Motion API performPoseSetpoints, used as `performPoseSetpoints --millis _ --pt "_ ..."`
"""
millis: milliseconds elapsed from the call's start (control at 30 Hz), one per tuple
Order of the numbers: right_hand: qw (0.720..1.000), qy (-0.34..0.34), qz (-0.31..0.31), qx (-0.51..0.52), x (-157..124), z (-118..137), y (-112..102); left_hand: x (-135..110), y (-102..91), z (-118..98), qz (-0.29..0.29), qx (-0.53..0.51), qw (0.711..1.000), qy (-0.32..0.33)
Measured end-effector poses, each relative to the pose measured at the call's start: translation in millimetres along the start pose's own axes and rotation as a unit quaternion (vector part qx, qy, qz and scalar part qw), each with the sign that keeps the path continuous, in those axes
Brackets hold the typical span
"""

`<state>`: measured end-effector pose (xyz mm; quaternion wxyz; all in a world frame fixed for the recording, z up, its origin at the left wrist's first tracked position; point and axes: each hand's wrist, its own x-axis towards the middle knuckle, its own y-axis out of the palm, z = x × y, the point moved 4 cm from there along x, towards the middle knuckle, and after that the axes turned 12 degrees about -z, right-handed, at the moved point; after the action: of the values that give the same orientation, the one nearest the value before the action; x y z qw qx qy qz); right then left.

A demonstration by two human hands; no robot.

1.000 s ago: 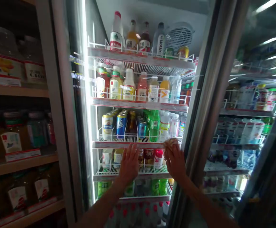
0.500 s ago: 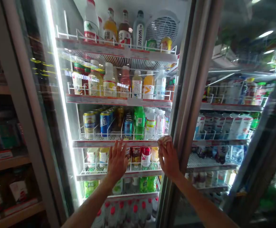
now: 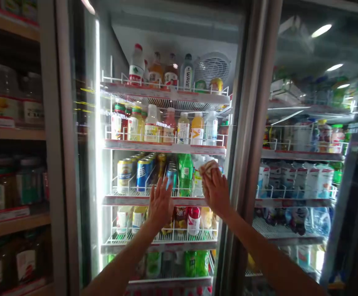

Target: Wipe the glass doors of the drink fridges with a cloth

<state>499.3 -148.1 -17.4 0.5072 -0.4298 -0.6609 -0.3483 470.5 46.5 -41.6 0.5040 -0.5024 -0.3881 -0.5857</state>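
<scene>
So, R hand (image 3: 217,195) grips cloth (image 3: 208,169), L hand (image 3: 160,205) spread wide, both in frt of drinks shelves (image 3: 122,200).

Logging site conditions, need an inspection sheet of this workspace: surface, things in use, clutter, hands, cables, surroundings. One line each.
Surface: upright glass door with reflections on it; bright light strip at its left.
Things in use: one crumpled cloth, pale with darker patches.
Clutter: nothing seen loose; bottles and cans stand on wire shelves behind the glass.
Left hand: holds nothing; fingers spread, raised toward the glass; contact can't be confirmed.
Right hand: holds the cloth up at the glass, near the metal frame.
Cables: nothing seen.
Surroundings: dim wooden shelves of bottles at left; another stocked cooler at right.
</scene>
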Motion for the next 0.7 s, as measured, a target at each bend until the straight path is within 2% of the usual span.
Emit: performPoseSetpoints --millis 67,100,200,267,300,367,433,467,500,600,633,700 --pt "0.999 0.034 -0.011 -0.007 15 11 2 6 0.1 5 -0.004 -0.002 1.000 0.008" --pt "1.000 0.020 0.000 0.003 14 22 4 7 -0.2 8 -0.005 -0.003 1.000 0.011" --pt "0.989 -0.115 0.071 0.063 -10 62 8 7 -4.2 23 -0.005 -0.010 1.000 0.016" --pt "0.980 -0.163 0.089 0.077 -16 71 11 9 -9.0 37 -0.008 -0.012 1.000 0.016" --pt "0.983 -0.150 0.077 0.067 -9 67 13 13 -11.7 44 -0.010 -0.012 1.000 0.014" --pt "0.998 -0.061 0.014 0.022 21 48 15 24 -17.0 58 -0.017 -0.009 1.000 0.003" --pt "0.997 0.039 -0.059 -0.020 51 29 15 39 -21.6 69 -0.028 -0.003 1.000 -0.008" --pt "0.995 0.062 -0.078 -0.029 62 25 16 46 -23.4 73 -0.032 -0.001 0.999 -0.011" --pt "0.995 0.055 -0.081 -0.025 68 25 17 53 -24.9 77 -0.036 -0.001 0.999 -0.012" --pt "0.998 -0.058 -0.038 0.012 75 30 23 70 -28.1 87 -0.044 -0.003 0.999 -0.014" --pt "0.997 -0.074 -0.037 0.013 80 27 24 74 -28.9 91 -0.049 -0.005 0.999 -0.016" --pt "0.996 -0.016 -0.082 -0.012 100 10 22 83 -30.0 98 -0.063 -0.006 0.998 -0.023"
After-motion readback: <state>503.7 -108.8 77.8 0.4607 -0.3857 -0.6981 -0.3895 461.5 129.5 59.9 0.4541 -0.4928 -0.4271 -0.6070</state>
